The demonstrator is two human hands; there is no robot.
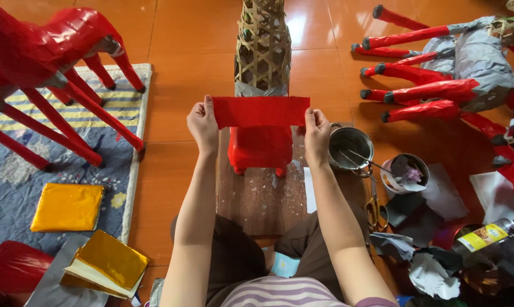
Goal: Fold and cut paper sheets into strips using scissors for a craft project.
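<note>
Seen from above, a seated person holds a strip of red crepe paper (pixel 261 111) stretched flat between two hands. The left hand (pixel 203 126) pinches the strip's left end, thumb in front and fingers curled shut behind it. The right hand (pixel 316 132) pinches the right end the same way, fingers closed on the paper.

The strip hangs just in front of a tall woven bamboo frame (pixel 262 45), which stands upright on a wooden board (pixel 257 199) on the orange tiled floor. The strip crosses the frame where bare weave gives way to grey paper. Below the strip, the frame's base (pixel 260 149) is already covered in red and rests on short red feet.

To the right of the bamboo frame, near the right hand, sits a metal pot (pixel 351 148) with thin sticks leaning in it. Beyond that is a small round tub (pixel 403 172), with yellow-handled scissors (pixel 374 207) lying nearby and scraps of grey and black paper (pixel 433 267) scattered around.

Farther right of the frame lies a grey paper-covered animal figure (pixel 479 57) with red legs, tipped on its side. To the left of the frame stands a red horse figure (pixel 46 51) on a blue and yellow patterned rug (pixel 12 187). Sheets of gold foil paper (pixel 67 207) lie on that rug, with a second gold stack (pixel 106 264) nearer the person.
</note>
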